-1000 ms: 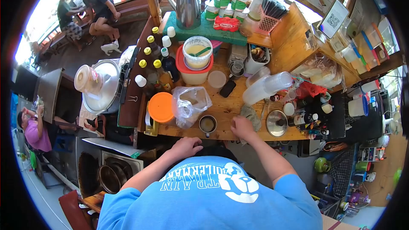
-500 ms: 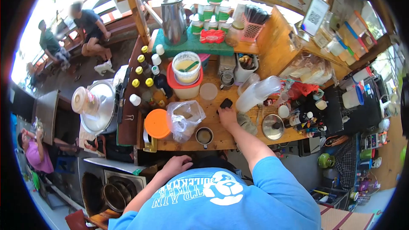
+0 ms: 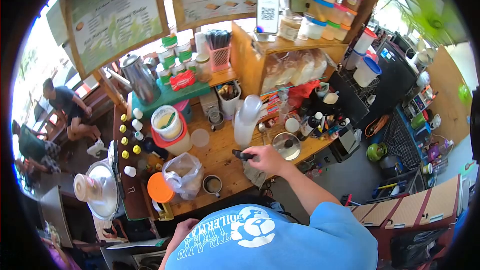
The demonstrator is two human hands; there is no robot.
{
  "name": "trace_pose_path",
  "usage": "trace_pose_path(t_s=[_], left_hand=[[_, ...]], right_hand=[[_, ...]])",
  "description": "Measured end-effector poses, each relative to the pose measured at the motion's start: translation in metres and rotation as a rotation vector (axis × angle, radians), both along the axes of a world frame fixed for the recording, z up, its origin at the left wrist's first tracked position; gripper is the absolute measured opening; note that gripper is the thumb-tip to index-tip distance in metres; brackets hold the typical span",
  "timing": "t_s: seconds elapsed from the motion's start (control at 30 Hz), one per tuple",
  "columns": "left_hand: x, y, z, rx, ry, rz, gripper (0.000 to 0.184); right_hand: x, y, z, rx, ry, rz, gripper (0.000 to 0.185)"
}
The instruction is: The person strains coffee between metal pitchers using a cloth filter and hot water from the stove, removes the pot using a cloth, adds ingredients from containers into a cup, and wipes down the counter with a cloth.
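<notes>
My right hand (image 3: 267,160) is closed around a small black object (image 3: 243,155), raised just over the wooden counter; its exact kind does not show. A crumpled grey cloth (image 3: 255,174) lies beneath that hand. Just behind stands a stack of clear plastic cups (image 3: 247,120). My left hand (image 3: 185,227) rests low by my body at the counter's front edge, loosely open, its fingers only partly visible. Closest to it are a metal mug (image 3: 212,185) of brownish liquid, a clear plastic bag (image 3: 183,174) and an orange lid (image 3: 160,188).
Yellow-capped bottles (image 3: 123,141) line the counter's left side. At the back are a steel pitcher (image 3: 140,78) and a white bucket (image 3: 166,124). A glass lid (image 3: 286,146) and dark bottles (image 3: 311,124) stand to the right. People (image 3: 66,102) are beyond the left side.
My right hand has lifted the black object off the counter and drawn it toward me. My left hand has pulled lower and back. The view has turned to the right.
</notes>
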State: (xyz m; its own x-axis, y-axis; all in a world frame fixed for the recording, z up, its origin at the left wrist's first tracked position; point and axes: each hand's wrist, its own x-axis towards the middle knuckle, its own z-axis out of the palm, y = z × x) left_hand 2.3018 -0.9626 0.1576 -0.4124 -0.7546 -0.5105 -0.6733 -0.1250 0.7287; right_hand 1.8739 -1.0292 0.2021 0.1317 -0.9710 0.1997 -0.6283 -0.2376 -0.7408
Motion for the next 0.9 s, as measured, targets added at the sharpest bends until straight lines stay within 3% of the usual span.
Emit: trace_pose_path(t_s=[0.13, 0.27, 0.3, 0.37, 0.43, 0.47, 0.5, 0.57, 0.6, 0.73, 0.9], left_hand=[[-0.028, 0.003, 0.009, 0.052, 0.002, -0.002, 0.035], [-0.066, 0.008, -0.005, -0.017, 0.044, -0.045, 0.034], [-0.080, 0.009, -0.006, -0.025, 0.012, -0.043, 0.033], [-0.105, 0.013, -0.016, -0.035, -0.019, -0.034, 0.033], [-0.131, 0.020, -0.033, -0.010, -0.014, 0.016, 0.032], [-0.146, 0.025, -0.037, -0.008, -0.010, 0.028, 0.032], [-0.163, 0.029, -0.036, -0.034, -0.017, 0.024, 0.033], [-0.194, 0.042, -0.033, -0.056, -0.024, 0.036, 0.033], [-0.211, 0.047, -0.030, -0.044, -0.016, 0.074, 0.034], [-0.252, 0.073, -0.039, -0.021, -0.024, 0.186, 0.034], [-0.265, 0.121, -0.064, -0.022, 0.017, 0.321, 0.035]], right_hand=[[-0.086, 0.025, 0.064, 0.008, -0.109, -0.289, 0.027], [-0.208, 0.019, 0.060, -0.300, -0.172, -0.591, 0.019], [-0.241, 0.011, 0.049, -0.300, -0.432, -0.640, 0.020], [-0.299, 0.000, 0.048, -0.381, -0.578, -0.692, 0.021], [-0.347, -0.020, 0.050, -0.524, -0.873, -0.627, 0.022], [-0.364, -0.032, 0.056, -0.551, -1.181, -0.532, 0.021], [-0.386, -0.045, 0.058, -0.540, -1.180, -0.521, 0.021], [-0.434, -0.074, 0.050, -0.516, -1.563, -0.314, 0.013], [-0.451, -0.092, 0.047, -0.477, -1.675, -0.342, 0.014], [-0.517, -0.159, 0.028, -0.304, -1.756, -0.277, 0.018], [-0.586, -0.227, -0.001, -0.039, -1.662, -0.516, 0.034]])
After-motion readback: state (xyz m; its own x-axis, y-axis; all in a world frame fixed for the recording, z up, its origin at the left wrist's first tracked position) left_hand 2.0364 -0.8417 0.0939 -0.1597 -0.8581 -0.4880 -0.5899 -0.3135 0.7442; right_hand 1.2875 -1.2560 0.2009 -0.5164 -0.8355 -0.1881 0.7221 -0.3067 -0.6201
